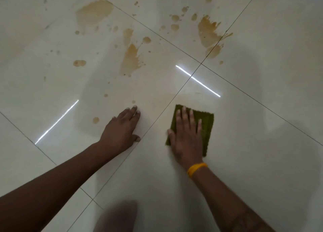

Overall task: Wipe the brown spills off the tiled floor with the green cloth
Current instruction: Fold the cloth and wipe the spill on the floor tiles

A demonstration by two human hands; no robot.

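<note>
Pressed flat under the open right hand [186, 140] is the coarse rectangular green cloth [207, 125]; the left hand [120, 128] is spread empty on glossy cream tiles [262, 144], brown splatters [132, 58] beyond.

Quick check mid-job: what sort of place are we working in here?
Probably an indoor room, which one I cannot tell. Only floor shows: glossy cream tiles with thin grout lines, and a reflected tube light that suggests a ceiling fitting overhead.

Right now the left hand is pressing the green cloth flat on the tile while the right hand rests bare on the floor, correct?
Not quite: the hands are swapped. The head view shows the right hand, with the yellow wristband, pressing the green cloth flat, while the left hand rests bare on the tiled floor.
</note>
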